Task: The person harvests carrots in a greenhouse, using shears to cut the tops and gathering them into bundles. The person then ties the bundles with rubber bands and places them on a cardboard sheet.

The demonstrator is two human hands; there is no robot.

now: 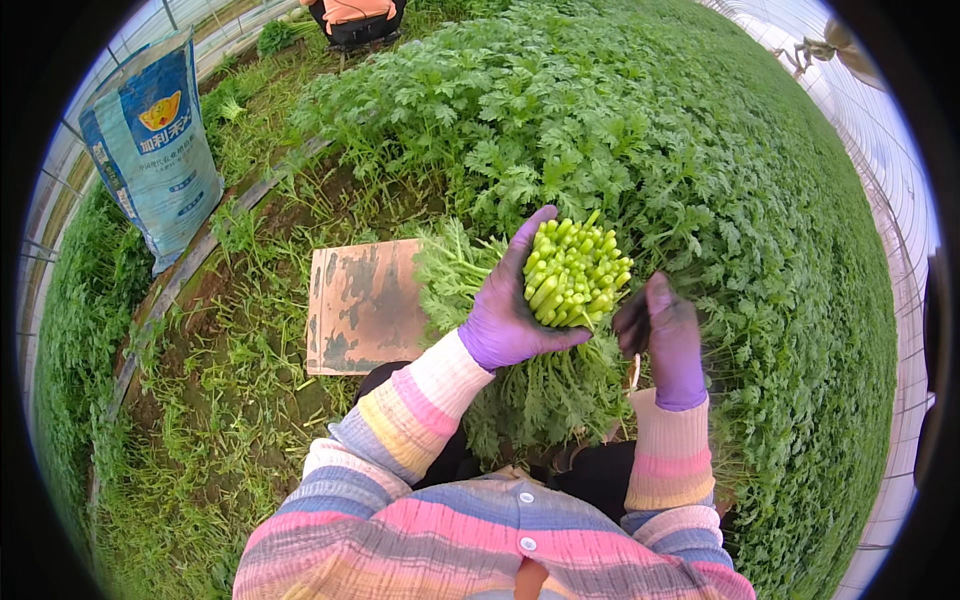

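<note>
My left hand (510,307), in a soiled purple glove, is wrapped around a thick bunch of leafy greens with its cut stem ends (577,274) facing up towards me. The bunch's feathery leaves (551,394) hang below the hand. Just right of the stems is my right hand (660,322), also gloved in purple and darkened at the fingers. Its fingers are curled, and a thin pale object (635,371) shows below them; what it is and whether the hand grips it cannot be told. More cut greens (454,262) lie left of the bunch, on the edge of a worn board (367,307).
Dense standing greens (750,225) fill the right and the far side. A blue printed sack (161,150) stands at the upper left beside a long narrow edging strip (180,277). Scattered trimmings (225,420) cover the soil at left. Another person (360,19) crouches at the top.
</note>
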